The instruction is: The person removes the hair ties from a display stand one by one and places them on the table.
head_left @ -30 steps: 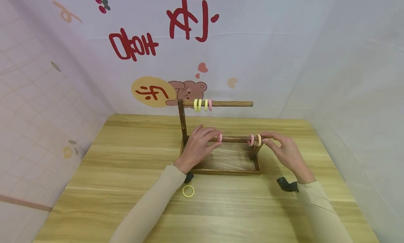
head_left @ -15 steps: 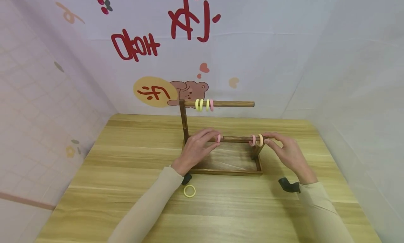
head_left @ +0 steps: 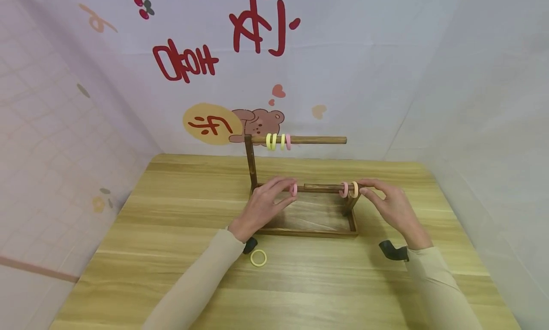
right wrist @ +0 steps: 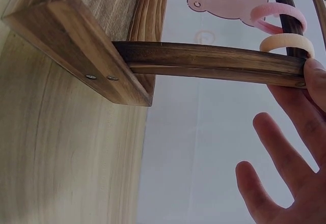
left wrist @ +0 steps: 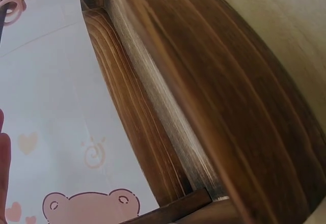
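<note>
My left hand (head_left: 266, 201) pinches a pink hair tie (head_left: 293, 190) between thumb and fingers, just left of the free end of the rack's lower rod (head_left: 323, 188). In the left wrist view only bits of fingers (left wrist: 4, 168) show at the edge. A second pink hair tie (head_left: 344, 190) and a pale orange hair tie (head_left: 354, 189) hang near that rod's right end. Thumb and forefinger of my right hand (head_left: 392, 208) hold the top of the short post (right wrist: 219, 63) beside them, the other fingers spread. The upper rod (head_left: 321, 140) carries several yellow hair ties (head_left: 274, 142) and a pink one.
The wooden rack (head_left: 309, 233) has a tray base and a tall left post (head_left: 250, 163). A loose yellow hair tie (head_left: 259, 258) lies on the table (head_left: 326, 287) in front of it. White printed cloth (head_left: 364, 82) hangs behind and at both sides.
My left hand has drawn the pink hair tie leftward off the free end of the lower rod. My right hand stays on the post.
</note>
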Available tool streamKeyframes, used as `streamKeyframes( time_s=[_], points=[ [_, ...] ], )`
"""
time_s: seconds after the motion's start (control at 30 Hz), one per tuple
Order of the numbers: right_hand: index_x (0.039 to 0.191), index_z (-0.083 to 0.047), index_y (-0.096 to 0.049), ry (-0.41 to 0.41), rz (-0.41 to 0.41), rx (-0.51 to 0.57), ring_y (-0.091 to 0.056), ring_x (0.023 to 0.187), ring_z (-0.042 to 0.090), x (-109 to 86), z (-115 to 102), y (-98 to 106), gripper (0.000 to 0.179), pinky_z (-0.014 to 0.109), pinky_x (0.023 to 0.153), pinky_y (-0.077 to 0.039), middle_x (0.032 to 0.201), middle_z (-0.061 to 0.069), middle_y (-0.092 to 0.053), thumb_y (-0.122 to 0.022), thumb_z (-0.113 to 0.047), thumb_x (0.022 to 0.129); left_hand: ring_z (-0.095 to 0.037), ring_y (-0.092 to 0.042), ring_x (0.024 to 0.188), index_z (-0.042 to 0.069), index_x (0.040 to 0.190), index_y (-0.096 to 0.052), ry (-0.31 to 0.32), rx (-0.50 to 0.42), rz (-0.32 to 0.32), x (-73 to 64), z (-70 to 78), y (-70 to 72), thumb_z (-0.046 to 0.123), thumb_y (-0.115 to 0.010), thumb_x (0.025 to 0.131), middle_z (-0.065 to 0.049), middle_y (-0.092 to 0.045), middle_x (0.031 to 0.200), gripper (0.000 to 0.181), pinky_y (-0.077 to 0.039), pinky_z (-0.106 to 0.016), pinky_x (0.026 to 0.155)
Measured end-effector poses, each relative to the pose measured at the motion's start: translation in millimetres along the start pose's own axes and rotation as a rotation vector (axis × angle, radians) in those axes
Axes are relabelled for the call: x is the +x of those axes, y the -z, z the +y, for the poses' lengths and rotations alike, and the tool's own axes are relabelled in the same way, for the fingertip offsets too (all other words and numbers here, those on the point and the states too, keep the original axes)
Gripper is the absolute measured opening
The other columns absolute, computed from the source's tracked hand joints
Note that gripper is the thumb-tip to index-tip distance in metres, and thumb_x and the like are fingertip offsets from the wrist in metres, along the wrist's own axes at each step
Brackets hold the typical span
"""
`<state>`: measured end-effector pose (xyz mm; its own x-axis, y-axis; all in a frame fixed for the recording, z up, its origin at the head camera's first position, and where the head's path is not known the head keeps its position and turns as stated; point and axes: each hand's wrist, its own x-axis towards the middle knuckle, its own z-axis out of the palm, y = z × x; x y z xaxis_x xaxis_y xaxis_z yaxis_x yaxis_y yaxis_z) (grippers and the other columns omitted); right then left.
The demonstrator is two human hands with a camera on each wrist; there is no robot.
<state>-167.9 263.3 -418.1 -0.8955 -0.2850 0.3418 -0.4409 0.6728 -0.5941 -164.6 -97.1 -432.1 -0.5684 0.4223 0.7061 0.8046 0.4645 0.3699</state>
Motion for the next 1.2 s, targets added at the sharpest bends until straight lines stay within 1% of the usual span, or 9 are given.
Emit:
streamKeyframes(
  time_s=[0.17, 0.33, 0.53, 0.67, 0.83, 0.97, 1.1, 1.2],
  points=[
    [0.129, -0.009, -0.071, 0.019, 0.007, -0.002, -0.064, 0.119, 0.044, 0.1, 0, 1, 0.028, 0.066, 0.099, -0.047, 0.125, 0.015, -0.072, -0.065, -0.019, 0.104, -0.019, -0.07, 0.108, 0.002, 0.13, -0.068, 0.011, 0.025, -0.009, -1.7, 2.5, 3.5, 0.01, -0.085, 0.087, -0.009, -0.07, 0.123, 0.047, -0.058, -0.028, 0.093],
    [0.127, -0.009, -0.073, 0.043, 0.023, -0.006, -0.065, 0.119, 0.042, 0.7, 0, 1, 0.026, 0.063, 0.098, -0.048, 0.124, 0.014, -0.073, -0.066, -0.017, 0.103, -0.02, -0.071, 0.107, 0.003, 0.131, -0.067, -0.002, 0.04, -0.011, -3.8, 4.5, 7.4, 0.01, -0.085, 0.087, -0.009, -0.07, 0.121, 0.047, -0.058, -0.029, 0.094],
    [0.127, -0.01, -0.073, 0.039, 0.022, 0.001, -0.065, 0.119, 0.043, 0.8, -1, 0, 0.026, 0.064, 0.099, -0.048, 0.124, 0.014, -0.073, -0.066, -0.017, 0.103, -0.02, -0.071, 0.107, 0.003, 0.129, -0.068, -0.012, 0.033, -0.004, -6.9, 5.1, 11.7, 0.011, -0.085, 0.087, -0.009, -0.071, 0.12, 0.046, -0.058, -0.029, 0.094],
    [0.128, -0.009, -0.072, 0.033, 0.015, 0.0, -0.065, 0.12, 0.043, 0.5, -2, 1, 0.026, 0.064, 0.099, -0.048, 0.125, 0.015, -0.073, -0.066, -0.018, 0.104, -0.019, -0.07, 0.108, 0.002, 0.127, -0.068, -0.018, 0.028, -0.007, -9.1, 5.8, 14.9, 0.01, -0.085, 0.087, -0.008, -0.071, 0.119, 0.044, -0.056, -0.029, 0.097],
    [0.129, -0.01, -0.072, 0.019, 0.007, 0.004, -0.064, 0.121, 0.044, -0.1, -2, 1, 0.027, 0.065, 0.1, -0.047, 0.126, 0.015, -0.072, -0.065, -0.019, 0.104, -0.019, -0.069, 0.111, 0.003, 0.124, -0.069, -0.018, 0.037, -0.025, -12.5, 6.4, 17.4, 0.01, -0.086, 0.086, -0.008, -0.071, 0.121, 0.043, -0.055, -0.028, 0.1],
    [0.129, -0.01, -0.072, 0.014, 0.004, 0.006, -0.064, 0.121, 0.044, 0.2, -2, 1, 0.027, 0.065, 0.1, -0.047, 0.126, 0.014, -0.072, -0.065, -0.02, 0.104, -0.02, -0.069, 0.11, 0.004, 0.123, -0.069, -0.019, 0.05, -0.037, -17.8, 8.2, 20.7, 0.008, -0.088, 0.083, -0.007, -0.071, 0.12, 0.044, -0.056, -0.029, 0.098],
    [0.129, -0.01, -0.071, 0.006, 0.0, 0.004, -0.063, 0.122, 0.044, 0.5, -2, 1, 0.028, 0.065, 0.1, -0.046, 0.126, 0.014, -0.072, -0.065, -0.021, 0.105, -0.021, -0.069, 0.11, 0.005, 0.122, -0.07, -0.018, 0.073, -0.071, -23.8, 10.4, 24.3, 0.009, -0.087, 0.084, -0.007, -0.072, 0.12, 0.042, -0.057, -0.031, 0.096],
    [0.13, -0.01, -0.071, 0.003, 0.0, 0.001, -0.063, 0.121, 0.043, 0.3, -2, 1, 0.028, 0.065, 0.1, -0.046, 0.126, 0.014, -0.072, -0.065, -0.021, 0.104, -0.021, -0.068, 0.113, 0.004, 0.123, -0.071, -0.021, 0.091, -0.107, -28.8, 12.4, 26.8, 0.01, -0.086, 0.086, -0.007, -0.071, 0.122, 0.04, -0.056, -0.032, 0.098]
  ],
)
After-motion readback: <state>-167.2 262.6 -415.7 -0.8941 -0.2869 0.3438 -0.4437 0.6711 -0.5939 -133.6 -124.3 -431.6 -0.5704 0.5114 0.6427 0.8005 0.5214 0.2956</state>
